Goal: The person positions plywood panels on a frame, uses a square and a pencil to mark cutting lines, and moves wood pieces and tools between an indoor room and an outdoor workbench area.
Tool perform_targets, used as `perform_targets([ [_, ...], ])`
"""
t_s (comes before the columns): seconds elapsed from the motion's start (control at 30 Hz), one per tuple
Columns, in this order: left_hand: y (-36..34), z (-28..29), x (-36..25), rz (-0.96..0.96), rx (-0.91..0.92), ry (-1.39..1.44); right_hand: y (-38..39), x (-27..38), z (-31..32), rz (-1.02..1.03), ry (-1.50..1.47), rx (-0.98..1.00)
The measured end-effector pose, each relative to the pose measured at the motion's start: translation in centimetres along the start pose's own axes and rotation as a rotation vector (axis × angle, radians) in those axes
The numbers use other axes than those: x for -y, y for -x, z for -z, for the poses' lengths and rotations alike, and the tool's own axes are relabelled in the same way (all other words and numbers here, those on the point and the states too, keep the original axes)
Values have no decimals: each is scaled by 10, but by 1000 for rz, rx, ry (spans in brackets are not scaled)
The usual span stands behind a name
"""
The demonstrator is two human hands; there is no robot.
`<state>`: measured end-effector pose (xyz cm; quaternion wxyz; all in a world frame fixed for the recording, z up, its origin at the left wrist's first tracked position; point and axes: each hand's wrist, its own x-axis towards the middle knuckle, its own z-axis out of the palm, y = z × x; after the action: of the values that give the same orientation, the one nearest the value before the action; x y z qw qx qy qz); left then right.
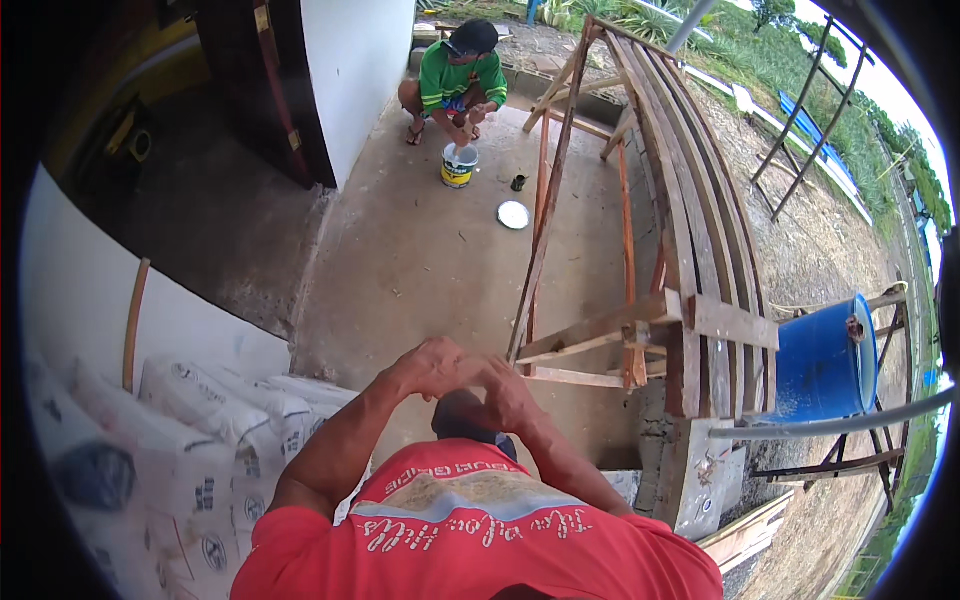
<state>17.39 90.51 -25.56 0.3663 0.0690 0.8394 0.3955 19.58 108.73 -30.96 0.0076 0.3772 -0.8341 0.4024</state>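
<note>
My left hand (434, 368) and my right hand (508, 394) meet in front of my chest, above the concrete floor. The left hand's fingers are curled in, and the back of the hand faces up. My right hand is closed too and slightly smeared by motion. Whatever may be between the fingers is hidden or too small to name. Farther off, a person (462, 80) in a green top squats with hands over a yellow and white bucket (457, 167). Beside that bucket lie a round white lid (513, 215) and a small dark can (518, 183).
A slatted wooden frame (690, 220) stands along the right side, with a blue drum (822, 360) beyond it. White sacks (215, 420) are piled at the left, near a wooden stick (134, 325) against the wall. A dark doorway (200, 190) opens at the far left.
</note>
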Motion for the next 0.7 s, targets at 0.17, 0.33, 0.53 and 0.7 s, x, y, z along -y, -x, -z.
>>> perform_targets([
  [0.17,-72,115,32,-78,77,424,-137,-85,14,-147,-206,232],
  [0.33,-75,215,88,-193,-256,750,-272,-133,15,-105,-143,293],
  [0.53,-102,266,263,279,-521,654,-414,-178,-47,-166,-70,448],
  [0.7,-105,321,343,384,-443,755,-541,-160,-122,-141,-160,574],
])
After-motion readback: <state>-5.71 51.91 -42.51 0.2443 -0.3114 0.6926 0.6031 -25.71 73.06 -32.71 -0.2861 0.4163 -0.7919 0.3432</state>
